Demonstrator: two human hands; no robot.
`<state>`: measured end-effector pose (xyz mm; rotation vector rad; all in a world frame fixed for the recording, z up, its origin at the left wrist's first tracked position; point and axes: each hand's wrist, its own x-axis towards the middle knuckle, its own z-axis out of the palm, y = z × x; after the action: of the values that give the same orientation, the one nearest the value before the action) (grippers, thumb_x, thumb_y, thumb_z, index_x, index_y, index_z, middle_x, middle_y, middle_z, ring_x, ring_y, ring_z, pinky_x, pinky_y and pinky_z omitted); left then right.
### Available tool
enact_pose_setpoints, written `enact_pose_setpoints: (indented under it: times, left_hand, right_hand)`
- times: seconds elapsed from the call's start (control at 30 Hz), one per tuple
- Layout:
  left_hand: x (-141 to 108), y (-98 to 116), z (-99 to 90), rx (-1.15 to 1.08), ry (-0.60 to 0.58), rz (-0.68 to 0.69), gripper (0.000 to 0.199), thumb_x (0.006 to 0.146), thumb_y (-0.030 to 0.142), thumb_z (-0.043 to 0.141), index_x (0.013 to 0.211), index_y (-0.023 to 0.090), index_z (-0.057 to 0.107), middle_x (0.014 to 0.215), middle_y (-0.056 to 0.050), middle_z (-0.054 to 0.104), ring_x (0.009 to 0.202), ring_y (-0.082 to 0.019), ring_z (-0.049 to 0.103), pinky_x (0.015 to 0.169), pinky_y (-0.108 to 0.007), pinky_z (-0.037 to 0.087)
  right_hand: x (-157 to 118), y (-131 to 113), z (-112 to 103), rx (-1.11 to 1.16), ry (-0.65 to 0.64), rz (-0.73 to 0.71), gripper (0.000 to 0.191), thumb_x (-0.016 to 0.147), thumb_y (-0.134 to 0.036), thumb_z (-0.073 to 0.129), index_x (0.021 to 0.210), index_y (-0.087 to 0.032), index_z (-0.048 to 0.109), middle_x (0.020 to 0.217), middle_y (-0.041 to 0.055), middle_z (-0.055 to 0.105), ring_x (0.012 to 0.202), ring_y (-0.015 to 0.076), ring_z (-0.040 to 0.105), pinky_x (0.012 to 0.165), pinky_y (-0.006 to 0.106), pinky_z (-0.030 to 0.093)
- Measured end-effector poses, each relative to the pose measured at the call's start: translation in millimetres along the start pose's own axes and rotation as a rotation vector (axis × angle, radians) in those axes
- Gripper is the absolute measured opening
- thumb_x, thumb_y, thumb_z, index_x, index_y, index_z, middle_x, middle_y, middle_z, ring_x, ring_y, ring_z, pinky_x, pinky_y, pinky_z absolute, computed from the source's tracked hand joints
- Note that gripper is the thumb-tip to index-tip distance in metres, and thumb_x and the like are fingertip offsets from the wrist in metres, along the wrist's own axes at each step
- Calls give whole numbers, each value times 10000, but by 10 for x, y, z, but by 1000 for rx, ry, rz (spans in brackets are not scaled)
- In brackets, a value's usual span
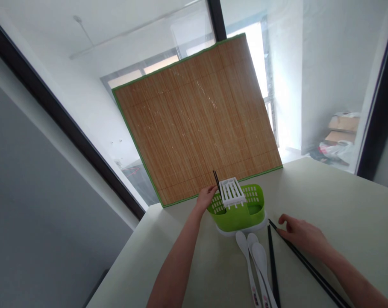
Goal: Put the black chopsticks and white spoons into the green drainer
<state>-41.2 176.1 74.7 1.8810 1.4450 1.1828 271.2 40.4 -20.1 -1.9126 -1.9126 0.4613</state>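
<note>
Glass wall (331, 64) behind, w/ cardboard boxes (343, 124) visible thru it; bamboo mat (197, 119) leans on the glass, green-edged, its bottom along far edge of pale bench (325, 201).

Green caddy (234, 222) w/ white slatted insert (232, 192) sits nr far edge, btwn the bench's far-L & far-R corners; its long axis runs L–R, roughly parallel to that edge. Thin upright chopsticks (216, 177) stand in its L end, tops tilted a bit L.

L hand (207, 197) is at caddy's L rim, fingers bunched right by the upright chopsticks; can't tell if they're clamped on them or just touching.

On R, long black chopsticks (312, 267) lie on bench, diag., far ends pointing at caddy's R base, other ends running twd bench's near-R side. R hand (304, 235) is just R of their far part: index curled, thumb & index apart, thumb tip at or just over the sticks.

Another black stick length (272, 261) lies L of those, also aimed at caddy. Further L, 3 white spoons (260, 256), bowls by caddy's front, handles twd bench's near side.
</note>
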Motion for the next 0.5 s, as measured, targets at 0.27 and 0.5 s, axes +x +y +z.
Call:
enact_pose_setpoints:
  times: [0.27,0.5]
  left_hand:
    - [-923,-227,-23,-58,544,6,328,836,384,498,1064,183,620,1078,-96,640,930,-194,599,844,-349,476]
    - [-1535,-410,378,-83,465,-13,246,830,282,501,1029,212,628,1042,-69,625,892,-168,597,747,-283,509]
  right_hand:
    - [-95,-30,43,-256,-174,36,195,721,-412,515,749,-232,584,834,59,689,795,274,639,576,312,338]
    - [-168,-139,174,-289,-58,60,123,721,-240,517,742,-182,624,806,130,691,787,287,662,635,332,392]
